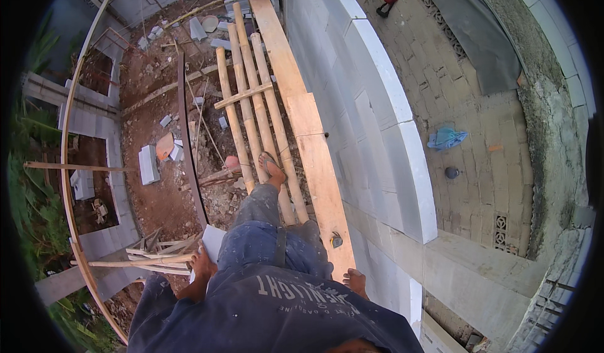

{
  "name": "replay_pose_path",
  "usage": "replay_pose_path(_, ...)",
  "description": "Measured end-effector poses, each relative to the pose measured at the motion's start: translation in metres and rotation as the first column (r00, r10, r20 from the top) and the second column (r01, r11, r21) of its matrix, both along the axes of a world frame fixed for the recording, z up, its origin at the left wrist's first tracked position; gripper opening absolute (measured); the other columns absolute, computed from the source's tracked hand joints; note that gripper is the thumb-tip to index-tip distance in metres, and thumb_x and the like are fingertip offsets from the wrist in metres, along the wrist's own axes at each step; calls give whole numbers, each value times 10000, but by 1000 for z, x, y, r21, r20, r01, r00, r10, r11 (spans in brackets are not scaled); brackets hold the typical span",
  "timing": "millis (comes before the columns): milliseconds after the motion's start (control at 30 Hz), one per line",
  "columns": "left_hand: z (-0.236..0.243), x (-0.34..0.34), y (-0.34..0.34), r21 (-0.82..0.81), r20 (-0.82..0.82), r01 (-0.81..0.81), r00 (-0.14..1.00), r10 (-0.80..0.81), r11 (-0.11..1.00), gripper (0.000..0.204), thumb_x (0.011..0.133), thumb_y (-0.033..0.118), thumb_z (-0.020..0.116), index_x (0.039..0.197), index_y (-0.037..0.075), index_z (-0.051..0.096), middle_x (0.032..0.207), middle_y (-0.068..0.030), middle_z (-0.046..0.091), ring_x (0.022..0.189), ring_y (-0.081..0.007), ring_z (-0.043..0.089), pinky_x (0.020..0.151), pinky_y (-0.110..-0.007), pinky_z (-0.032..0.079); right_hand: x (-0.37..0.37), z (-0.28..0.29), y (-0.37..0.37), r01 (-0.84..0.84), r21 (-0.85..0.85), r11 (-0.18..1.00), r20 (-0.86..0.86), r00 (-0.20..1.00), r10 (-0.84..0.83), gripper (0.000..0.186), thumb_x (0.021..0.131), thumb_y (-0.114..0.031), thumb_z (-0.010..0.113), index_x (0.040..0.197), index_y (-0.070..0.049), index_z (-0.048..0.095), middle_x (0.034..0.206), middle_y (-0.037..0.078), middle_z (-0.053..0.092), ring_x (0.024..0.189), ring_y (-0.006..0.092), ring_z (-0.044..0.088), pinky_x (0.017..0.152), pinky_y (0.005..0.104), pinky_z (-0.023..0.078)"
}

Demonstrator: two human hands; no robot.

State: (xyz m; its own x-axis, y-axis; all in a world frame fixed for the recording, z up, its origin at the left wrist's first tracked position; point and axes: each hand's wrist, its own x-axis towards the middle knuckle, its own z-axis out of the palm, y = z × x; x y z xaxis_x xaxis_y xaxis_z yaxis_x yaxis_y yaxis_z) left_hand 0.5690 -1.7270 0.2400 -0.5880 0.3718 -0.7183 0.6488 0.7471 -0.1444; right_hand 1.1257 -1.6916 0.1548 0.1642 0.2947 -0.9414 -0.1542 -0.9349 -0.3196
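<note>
My left hand (202, 266), lower left, gripped a white block (214, 240); my right hand (356, 282), lower centre, curled beside a plank (324, 186), hold unclear.

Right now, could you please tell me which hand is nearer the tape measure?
The right hand, at the plank bearing the tape measure; the left hand is across the body beside a white block.

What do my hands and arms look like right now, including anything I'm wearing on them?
Your left hand and right hand are bare, with no gloves visible. Your left forearm is uncovered near the wrist. You wear a dark shirt with pale lettering across the front. Where its sleeves end is hard to make out.
</note>
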Motion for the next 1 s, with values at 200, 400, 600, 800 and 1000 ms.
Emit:
replay_pose_path(200, -12, -34, 73, -55, 52, -27, 998, 30, 998, 1125, 659, 400, 779, 1526, 108, 124, 1329, -279, 381, 1270, -484, 368, 1051, -571, 319, -46, 53, 124, -23, -88, 996, 229, 972, 42, 163, 906, -101, 582, 1039, -27, 639, 732, 91, 633, 486, 164, 547, 399, 269, 382)
replay_pose_path(400, 7, -91, 180, 65, -61, -69, 995, 73, 995, 1411, 494, 373, 912, 1541, 93, 7, 1349, -246, 385, 1286, -437, 382, 1068, -520, 335, -106, 50, 256, -294, -37, 955, 263, 919, 293, 183, 917, -135, 580, 1026, -2, 644, 765, 91, 650, 553, 164, 583, 452, 280, 419)
replay_pose_path(600, 27, -147, 266, 283, -172, -63, 978, 115, 957, 1397, 472, 341, 906, 1533, 68, 39, 1297, -232, 407, 1236, -428, 406, 1061, -511, 332, -179, 55, 383, -484, 123, 866, 254, 859, 444, 267, 930, -208, 596, 1044, 22, 669, 795, 79, 668, 602, 141, 600, 511, 283, 457)
replay_pose_path(800, 44, -179, 340, 357, -196, -101, 964, 180, 929, 1415, 430, 318, 908, 1538, 78, 61, 1294, -239, 409, 1190, -422, 430, 1047, -494, 324, -178, 10, 488, -634, 82, 769, 315, 748, 584, 275, 929, -244, 617, 1066, -12, 675, 856, 92, 693, 658, 184, 631, 549, 318, 491)
replay_pose_path(1000, 29, -191, 393, 334, -156, -283, 924, 349, 899, 1448, 394, 295, 932, 1540, 88, 70, 1353, -258, 381, 1291, -443, 371, 1114, -522, 276, -216, -13, 618, -903, -98, 419, 509, 316, 801, 409, 830, -372, 638, 996, -7, 716, 1040, 261, 682, 1064, 412, 631, 915, 449, 502)
